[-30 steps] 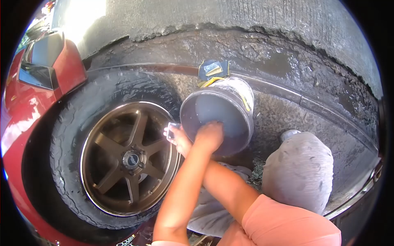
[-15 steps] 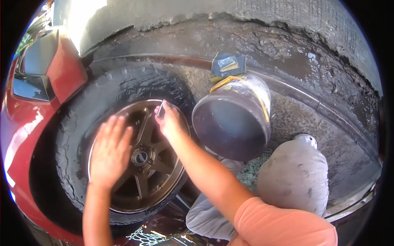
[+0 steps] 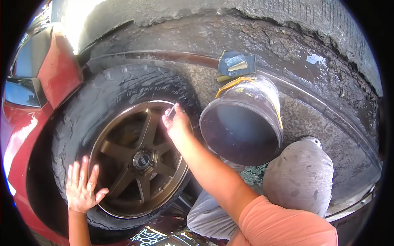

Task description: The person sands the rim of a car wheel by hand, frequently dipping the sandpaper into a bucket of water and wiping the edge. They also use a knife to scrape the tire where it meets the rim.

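The right grip clasped a small flat object, its long axis slanting toward upper right, in front of the wheel, whose face pointed at the viewer; the left grip hung released and splayed before the tyre. Lettering on the centre cap was illegible.

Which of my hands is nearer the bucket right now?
Right. Your right hand, holding a small object, is by the bucket-side edge of the wheel, just short of the bucket. Your left hand is spread at the wheel's opposite side, clearly farther away.
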### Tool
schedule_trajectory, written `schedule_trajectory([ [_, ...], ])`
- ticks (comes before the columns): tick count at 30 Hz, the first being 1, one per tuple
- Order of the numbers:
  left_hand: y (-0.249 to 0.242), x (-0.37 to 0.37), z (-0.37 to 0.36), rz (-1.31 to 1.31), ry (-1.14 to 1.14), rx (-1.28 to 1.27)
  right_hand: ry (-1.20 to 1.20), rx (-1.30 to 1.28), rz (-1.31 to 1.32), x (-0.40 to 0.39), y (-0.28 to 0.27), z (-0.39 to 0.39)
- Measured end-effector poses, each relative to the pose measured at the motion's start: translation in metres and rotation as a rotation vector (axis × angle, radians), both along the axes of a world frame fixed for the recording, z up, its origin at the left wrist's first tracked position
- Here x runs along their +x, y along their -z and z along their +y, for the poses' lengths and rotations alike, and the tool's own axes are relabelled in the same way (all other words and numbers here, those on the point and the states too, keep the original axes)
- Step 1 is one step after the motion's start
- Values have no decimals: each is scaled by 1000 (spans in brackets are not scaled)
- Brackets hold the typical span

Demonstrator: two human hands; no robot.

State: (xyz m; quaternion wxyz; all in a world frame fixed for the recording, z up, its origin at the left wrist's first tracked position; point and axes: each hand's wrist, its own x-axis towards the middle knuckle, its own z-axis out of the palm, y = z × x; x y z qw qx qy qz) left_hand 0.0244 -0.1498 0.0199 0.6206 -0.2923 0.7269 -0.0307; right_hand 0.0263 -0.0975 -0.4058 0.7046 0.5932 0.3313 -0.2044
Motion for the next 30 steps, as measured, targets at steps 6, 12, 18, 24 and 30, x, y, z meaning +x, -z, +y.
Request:
schedule_trajectory([
  [6,1,3,-2,9,-35,-30,-23,-225,24,-2,-7,15],
  [12,8,-1,-4,-68,-67,-9,-50,-177,40,2,10,13],
  [18,11,-2,-5,-60,-48,-15,-195,-200,96,0,20,24],
  [24,12,-2,-4,-68,-43,-37,-117,-242,27,-10,-2,5],
  [30,12,-3,-5,-81,-44,-25,-171,-164,74,0,4,10],
])
